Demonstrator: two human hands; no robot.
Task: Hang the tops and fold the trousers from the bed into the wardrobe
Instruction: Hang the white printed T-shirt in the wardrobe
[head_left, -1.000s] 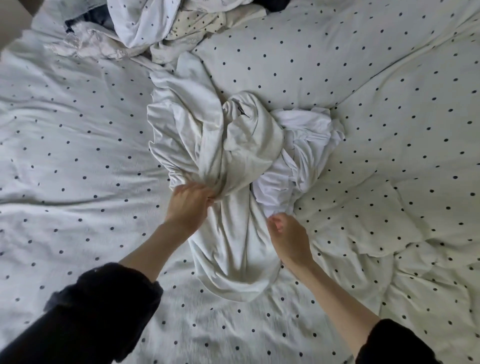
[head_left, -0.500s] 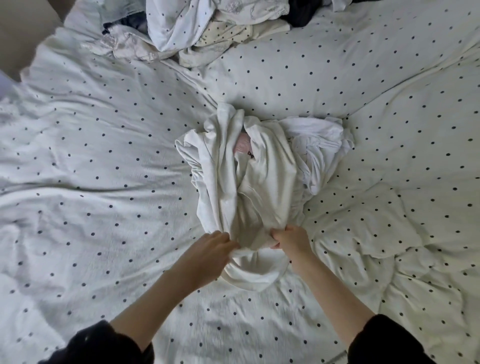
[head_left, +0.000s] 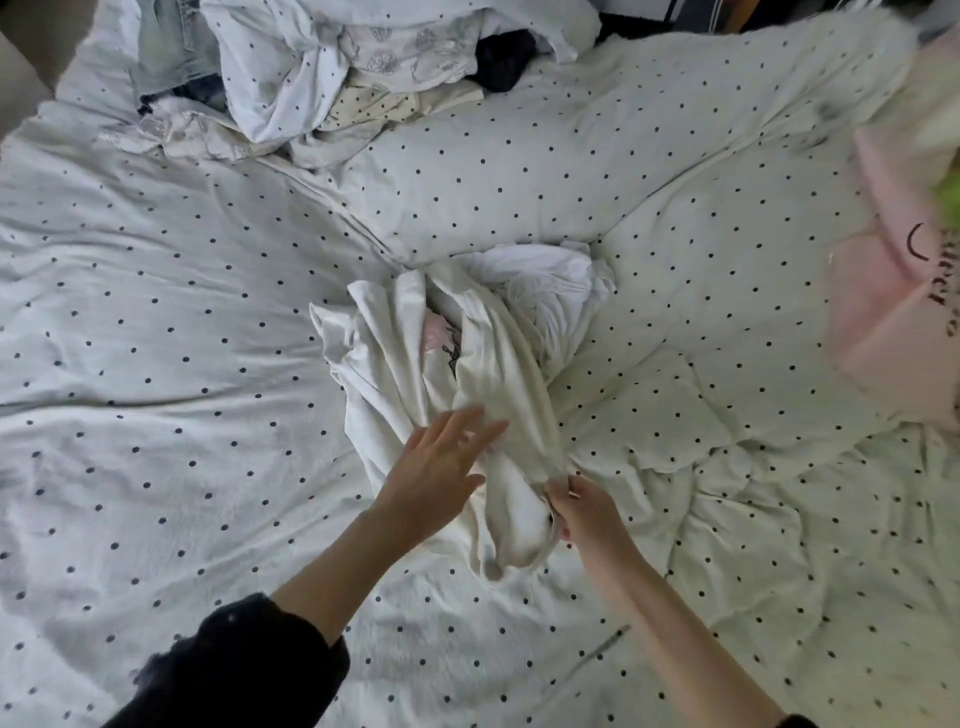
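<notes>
R hand (head_left: 584, 512) pinches hem of bunched white top (head_left: 498, 395); L hand (head_left: 436, 467) flat, fingers spread, on it. Find shoulders/neck before lifting, else it stays twisted.

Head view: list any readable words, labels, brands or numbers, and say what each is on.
None can be read for certain.
Pink garment at the right edge: dark lettering, cut off and blurred, unreadable.
Cream top, pinched by the right hand: pink patch with a dark mark, too small to read.

left sleeve (head_left: 249, 665) — black, pushed up the forearm | right sleeve (head_left: 795, 721) — black, only its cuff edge shows
</notes>
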